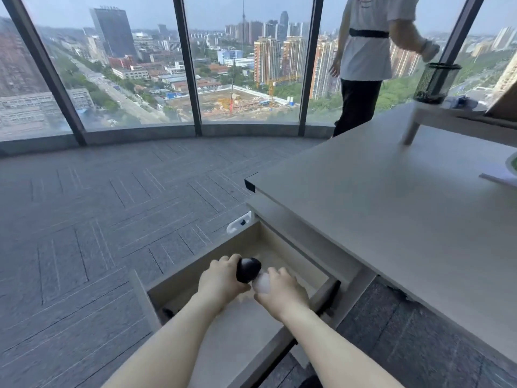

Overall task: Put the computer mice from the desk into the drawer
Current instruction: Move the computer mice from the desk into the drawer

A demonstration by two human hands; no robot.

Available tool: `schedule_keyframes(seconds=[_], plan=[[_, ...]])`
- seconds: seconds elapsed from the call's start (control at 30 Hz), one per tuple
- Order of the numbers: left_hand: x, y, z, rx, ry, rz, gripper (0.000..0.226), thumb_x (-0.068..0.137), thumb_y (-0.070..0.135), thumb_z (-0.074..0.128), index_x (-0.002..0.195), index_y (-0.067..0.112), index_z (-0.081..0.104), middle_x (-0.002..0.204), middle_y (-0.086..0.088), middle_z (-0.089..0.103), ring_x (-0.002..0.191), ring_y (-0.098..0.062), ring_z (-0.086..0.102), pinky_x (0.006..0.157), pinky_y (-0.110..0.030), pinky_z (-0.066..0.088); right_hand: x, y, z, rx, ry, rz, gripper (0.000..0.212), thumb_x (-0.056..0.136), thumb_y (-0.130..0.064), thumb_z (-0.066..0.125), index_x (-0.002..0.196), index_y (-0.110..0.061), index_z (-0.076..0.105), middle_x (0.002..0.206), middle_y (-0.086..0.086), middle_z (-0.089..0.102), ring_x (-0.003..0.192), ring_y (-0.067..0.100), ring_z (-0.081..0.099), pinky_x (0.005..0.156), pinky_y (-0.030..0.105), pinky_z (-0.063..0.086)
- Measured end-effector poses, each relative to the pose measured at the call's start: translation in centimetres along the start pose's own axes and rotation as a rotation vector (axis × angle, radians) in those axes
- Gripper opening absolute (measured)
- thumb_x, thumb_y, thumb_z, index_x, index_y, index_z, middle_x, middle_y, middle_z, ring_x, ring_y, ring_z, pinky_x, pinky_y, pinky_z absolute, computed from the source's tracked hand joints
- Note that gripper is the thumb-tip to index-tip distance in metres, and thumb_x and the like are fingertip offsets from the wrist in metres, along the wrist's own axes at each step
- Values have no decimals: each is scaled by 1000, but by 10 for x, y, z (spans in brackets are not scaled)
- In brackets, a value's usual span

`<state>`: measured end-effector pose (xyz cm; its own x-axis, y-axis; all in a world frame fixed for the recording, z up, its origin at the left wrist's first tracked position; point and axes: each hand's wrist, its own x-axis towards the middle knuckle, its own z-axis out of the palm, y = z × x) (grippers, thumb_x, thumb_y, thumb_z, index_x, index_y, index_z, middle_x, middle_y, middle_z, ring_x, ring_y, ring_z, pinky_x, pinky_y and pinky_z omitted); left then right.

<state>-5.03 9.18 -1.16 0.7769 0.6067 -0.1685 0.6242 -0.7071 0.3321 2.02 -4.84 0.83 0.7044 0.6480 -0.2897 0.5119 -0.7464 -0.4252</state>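
Left hand: lower centre of the frame, fingers curled around the black mouse, holding it over the open drawer.
Right hand: just beside it, closed around the white mouse, also over the drawer.
Surface: right of the frame, above the drawer.

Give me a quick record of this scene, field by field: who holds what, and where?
left hand: holds black mouse
right hand: holds white mouse
position: both hands over the open drawer
mice: not yet released
desk: no mice in view
background: second person standing by the window
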Motion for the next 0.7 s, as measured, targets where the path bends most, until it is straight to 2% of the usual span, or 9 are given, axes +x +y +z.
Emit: schedule_keyframes(seconds=[0.03,0.17,0.23,0.3,0.4,0.47,0.53,0.6,0.7], plan=[[4,-2,10,15,-22,-37,61,68,51,67,122,29,48,120,0,56,112,-26,51,83,-38,47,7,1,8,-71,-21,11,24,87,-32,52,108,-19,52,126,9,53,117,31,49,82,38,42],[17,-11,47,37,-56,-162,62,74,66,55,118,24,47,121,-2,56,115,-28,51,81,-37,44,33,11,36,-251,-105,79,49,92,-27,48,137,-11,42,139,13,47,127,33,43,97,40,42],[21,-13,59,48,-58,-185,61,75,68,51,117,23,48,120,-3,56,115,-29,53,81,-37,45,40,12,42,-319,-145,95,51,92,-23,50,139,-8,39,140,16,45,125,35,45,100,41,43],[24,-12,64,77,-49,-191,57,77,61,54,119,23,47,122,-5,56,115,-29,53,82,-38,46,45,11,43,-347,-171,125,56,90,-20,54,141,-7,36,141,18,42,125,36,46,100,42,44],[23,-6,60,84,-47,-209,59,76,58,55,122,22,47,124,-4,53,120,-29,48,82,-39,46,44,11,40,-328,-186,172,63,89,-26,58,143,-7,31,142,18,41,125,36,46,97,42,45],[20,0,48,60,-4,-213,56,80,57,50,124,22,48,126,-4,52,121,-29,46,84,-38,46,38,12,28,-290,-112,133,55,93,-28,49,142,-9,34,141,16,43,124,34,47,93,41,44],[18,9,30,-10,91,-173,48,88,46,44,129,21,49,128,-5,53,120,-29,47,84,-39,46,25,12,8,-219,1,59,42,95,-24,41,135,-11,41,135,13,48,119,33,51,84,39,43],[13,25,7,-140,211,-79,42,91,38,44,128,21,54,127,-3,57,117,-27,51,83,-39,48,7,12,-16,-117,123,-20,32,93,-20,39,124,-13,47,126,10,54,110,33,56,77,36,43],[1,67,-25,-302,358,139,29,91,28,49,115,19,63,113,-4,66,104,-24,62,79,-39,53,-28,15,-59,38,343,-113,28,91,-19,41,114,-16,57,114,5,63,99,30,63,77,38,51]])
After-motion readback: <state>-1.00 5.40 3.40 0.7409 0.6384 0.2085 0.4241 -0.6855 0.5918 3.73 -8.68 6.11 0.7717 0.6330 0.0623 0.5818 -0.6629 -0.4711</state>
